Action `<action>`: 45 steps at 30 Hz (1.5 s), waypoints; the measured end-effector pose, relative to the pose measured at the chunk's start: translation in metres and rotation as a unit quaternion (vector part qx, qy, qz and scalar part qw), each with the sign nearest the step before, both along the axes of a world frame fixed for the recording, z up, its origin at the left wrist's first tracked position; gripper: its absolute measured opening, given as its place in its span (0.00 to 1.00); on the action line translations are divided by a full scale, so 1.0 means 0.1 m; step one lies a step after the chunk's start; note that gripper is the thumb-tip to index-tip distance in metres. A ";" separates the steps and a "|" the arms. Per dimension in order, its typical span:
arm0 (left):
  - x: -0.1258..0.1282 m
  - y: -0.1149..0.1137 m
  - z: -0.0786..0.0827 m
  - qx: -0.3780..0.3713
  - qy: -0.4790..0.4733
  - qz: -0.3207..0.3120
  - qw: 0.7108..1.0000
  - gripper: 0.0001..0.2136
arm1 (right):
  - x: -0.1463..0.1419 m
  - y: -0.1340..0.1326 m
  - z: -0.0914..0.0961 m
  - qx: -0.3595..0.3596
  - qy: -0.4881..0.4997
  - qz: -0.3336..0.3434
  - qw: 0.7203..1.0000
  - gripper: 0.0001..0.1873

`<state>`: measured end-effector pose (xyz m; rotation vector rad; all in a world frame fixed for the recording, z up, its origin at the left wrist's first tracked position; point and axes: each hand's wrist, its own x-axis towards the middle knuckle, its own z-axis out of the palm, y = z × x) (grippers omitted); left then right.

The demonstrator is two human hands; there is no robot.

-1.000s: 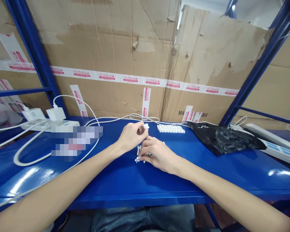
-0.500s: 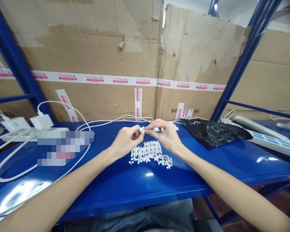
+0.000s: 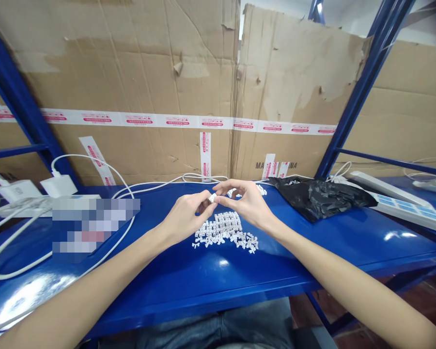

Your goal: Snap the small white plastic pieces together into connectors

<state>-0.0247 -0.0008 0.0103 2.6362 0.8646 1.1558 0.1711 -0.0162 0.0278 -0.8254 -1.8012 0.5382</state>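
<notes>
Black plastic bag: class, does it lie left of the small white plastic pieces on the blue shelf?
No, the black plastic bag lies to the right of the small white plastic pieces on the blue shelf.

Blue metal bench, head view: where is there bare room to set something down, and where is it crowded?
Bare blue bench runs along the front, below the pile of white plastic pieces, and right of it to the black plastic bag. It is crowded at the left end, with white cables and chargers, and around the pile, under the left hand and right hand.
</notes>
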 end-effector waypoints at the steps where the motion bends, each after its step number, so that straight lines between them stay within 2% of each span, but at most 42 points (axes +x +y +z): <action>1: 0.00 -0.01 0.00 -0.002 0.002 0.005 1.000 0.10 | 0.00 0.01 0.00 -0.012 0.002 0.017 1.000 0.07; 7: 0.07 -0.03 0.01 -0.057 -0.053 0.000 0.997 0.15 | -0.01 0.05 -0.04 -0.078 0.086 0.059 0.992 0.09; 14: 0.14 -0.08 0.00 -0.061 -0.081 -0.011 0.995 0.17 | -0.04 0.06 -0.12 -0.148 0.168 0.105 0.969 0.08; 19: 0.14 -0.10 0.01 -0.064 -0.073 -0.010 0.995 0.18 | -0.06 0.06 -0.11 -0.148 0.176 0.106 0.967 0.10; 22: 0.12 -0.06 0.02 -0.073 -0.043 0.010 0.996 0.19 | 0.11 0.15 0.00 -0.102 0.091 0.080 0.987 0.05; 24: 0.08 -0.01 0.04 -0.069 -0.018 0.033 0.997 0.18 | 0.33 0.26 0.08 -0.047 -0.039 0.027 0.998 0.03; 26: 0.02 0.04 0.04 -0.067 -0.011 0.056 0.996 0.17 | 0.57 0.38 0.12 -0.029 -0.193 -0.035 0.980 0.08; 29: -0.07 0.12 0.04 -0.072 -0.022 0.073 0.995 0.16 | 0.82 0.52 0.09 -0.094 -0.357 -0.035 0.929 0.13; 31: -0.10 0.16 0.03 -0.071 -0.027 0.078 0.994 0.15 | 0.88 0.58 0.03 -0.118 -0.389 -0.026 0.913 0.11; 35: -0.12 0.19 0.01 -0.068 -0.019 0.083 0.994 0.14 | 0.87 0.59 -0.01 -0.085 -0.390 -0.072 0.914 0.09; 40: -0.11 0.18 0.00 -0.076 -0.010 0.076 0.994 0.15 | 0.85 0.58 -0.02 -0.118 -0.429 -0.046 0.894 0.08; 45: -0.10 0.18 -0.01 -0.083 -0.004 0.075 0.994 0.15 | 0.74 0.63 -0.15 -0.062 -0.399 -0.074 0.912 0.05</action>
